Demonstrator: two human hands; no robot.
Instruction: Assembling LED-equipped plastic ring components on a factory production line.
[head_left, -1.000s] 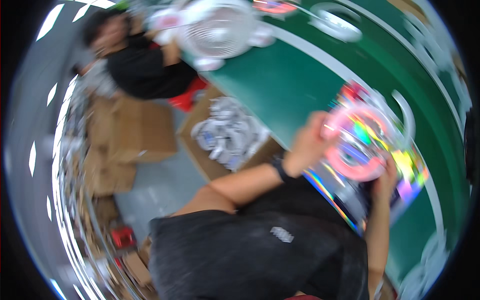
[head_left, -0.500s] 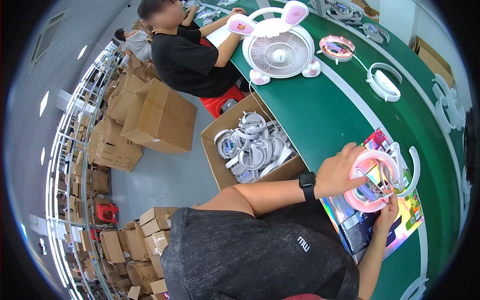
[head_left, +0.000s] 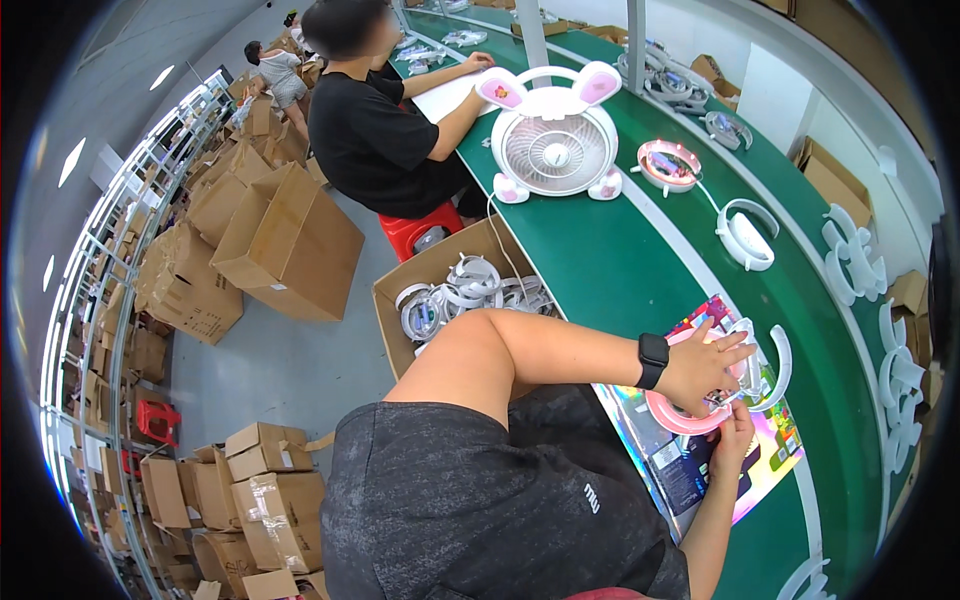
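A pink-glowing ring-shaped housing (head_left: pixel 680 420) lies on a colourful shiny flat package (head_left: pixel 672 470) at the table's near edge. My left hand (head_left: pixel 698 375), with a black watch at its wrist, rests over the ring, fingers spread, covering much of it. The bent fingertips of my right hand (head_left: pixel 734 440) close on the ring's near right edge, beside small inner parts too covered to make out. A curved white band (head_left: pixel 778 372) touches the package just right of the ring.
A white rabbit-eared fan (head_left: pixel 557 155) stands farther up the green table (head_left: pixel 590 260). Beyond the ring lie a lit ring (head_left: pixel 668 165) and a white banded part (head_left: pixel 745 242). A carton (head_left: pixel 393 318) of white parts is left of the table. A seated co-worker (head_left: pixel 375 125) is beyond it.
My left hand has moved from the ring's far left rim across its top, with fingers spreading. My right hand stays at the near right edge. The whole view has shifted.
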